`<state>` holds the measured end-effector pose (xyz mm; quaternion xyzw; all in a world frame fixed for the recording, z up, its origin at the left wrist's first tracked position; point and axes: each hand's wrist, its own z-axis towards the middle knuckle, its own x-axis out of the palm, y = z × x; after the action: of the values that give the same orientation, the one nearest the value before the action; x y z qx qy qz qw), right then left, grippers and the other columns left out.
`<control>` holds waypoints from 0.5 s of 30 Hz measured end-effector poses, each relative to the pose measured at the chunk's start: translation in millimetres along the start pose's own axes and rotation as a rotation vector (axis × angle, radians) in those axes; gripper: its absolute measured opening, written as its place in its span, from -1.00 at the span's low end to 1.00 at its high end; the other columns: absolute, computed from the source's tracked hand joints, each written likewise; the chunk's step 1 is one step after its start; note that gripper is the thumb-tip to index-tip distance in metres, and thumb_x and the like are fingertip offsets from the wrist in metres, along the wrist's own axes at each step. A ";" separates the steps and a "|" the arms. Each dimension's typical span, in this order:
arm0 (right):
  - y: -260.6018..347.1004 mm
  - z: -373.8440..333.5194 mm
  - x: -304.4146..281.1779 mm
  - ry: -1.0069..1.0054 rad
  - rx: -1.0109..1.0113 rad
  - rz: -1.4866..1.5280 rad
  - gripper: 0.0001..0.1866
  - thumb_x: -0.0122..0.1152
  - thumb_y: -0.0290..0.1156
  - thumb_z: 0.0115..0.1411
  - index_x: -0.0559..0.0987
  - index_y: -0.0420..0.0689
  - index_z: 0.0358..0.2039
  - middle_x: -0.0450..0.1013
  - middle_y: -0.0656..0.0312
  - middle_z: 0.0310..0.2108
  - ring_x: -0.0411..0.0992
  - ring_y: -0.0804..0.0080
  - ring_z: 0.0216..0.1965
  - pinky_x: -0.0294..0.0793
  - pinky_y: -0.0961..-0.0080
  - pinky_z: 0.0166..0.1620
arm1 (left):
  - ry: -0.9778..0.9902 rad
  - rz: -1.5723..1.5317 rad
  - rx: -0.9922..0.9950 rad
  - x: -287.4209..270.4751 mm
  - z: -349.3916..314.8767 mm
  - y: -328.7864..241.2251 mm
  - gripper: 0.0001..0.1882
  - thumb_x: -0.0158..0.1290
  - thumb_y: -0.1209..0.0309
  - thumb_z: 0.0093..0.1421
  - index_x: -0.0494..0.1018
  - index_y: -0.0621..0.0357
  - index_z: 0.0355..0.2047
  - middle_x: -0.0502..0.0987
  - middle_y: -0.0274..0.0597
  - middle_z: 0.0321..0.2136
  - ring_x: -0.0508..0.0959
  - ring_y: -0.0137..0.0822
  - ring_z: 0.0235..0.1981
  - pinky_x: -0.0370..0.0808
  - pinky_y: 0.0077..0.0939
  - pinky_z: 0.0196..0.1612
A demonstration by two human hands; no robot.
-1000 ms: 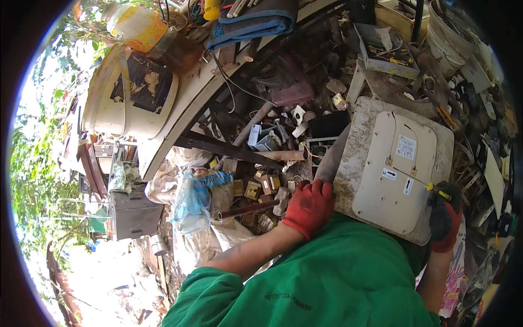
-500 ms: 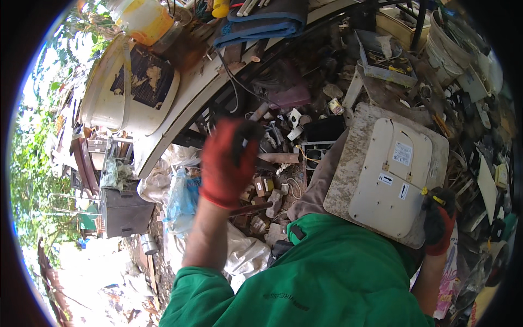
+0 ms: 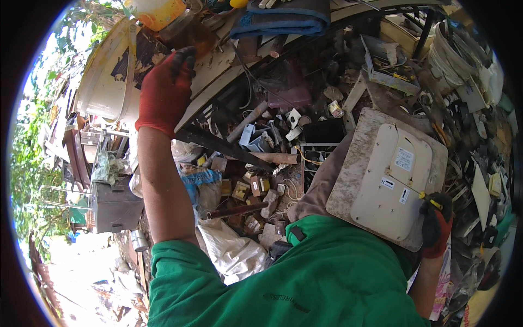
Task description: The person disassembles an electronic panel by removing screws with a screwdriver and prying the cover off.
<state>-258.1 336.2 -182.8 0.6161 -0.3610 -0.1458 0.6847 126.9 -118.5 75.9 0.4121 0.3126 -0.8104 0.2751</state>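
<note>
Taking the middle of the view as clock centre, the pale flat panel (image 3: 370, 191) lies on the lap at 3 o'clock. At 4 o'clock, the right hand (image 3: 437, 229) is closed around a yellow tool (image 3: 436, 204), at the panel's edge. The left hand (image 3: 165, 92) is at 10 o'clock, fingers bent; whether it holds something, I cannot tell. Beyond it is a white bucket (image 3: 102, 82). Farther, a folded blue-edged mat (image 3: 286, 23) lies at 12 o'clock.
</note>
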 end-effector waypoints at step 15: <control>118.8 44.5 171.3 0.831 -0.518 -1.013 -0.46 0.31 -0.58 0.04 0.45 -0.22 0.09 0.50 -0.01 -0.15 0.57 0.05 -0.24 0.56 0.24 -0.13 | 0.621 -0.950 0.066 120.6 -162.9 -66.7 -0.62 0.02 0.58 0.25 0.55 0.25 0.07 0.60 -0.03 -0.27 0.53 -0.25 -0.35 0.51 -0.37 -0.18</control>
<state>-197.8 216.5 -17.0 0.5302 0.3079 -0.2806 0.7384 99.3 21.9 -82.4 0.4534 0.5046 -0.6952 -0.2377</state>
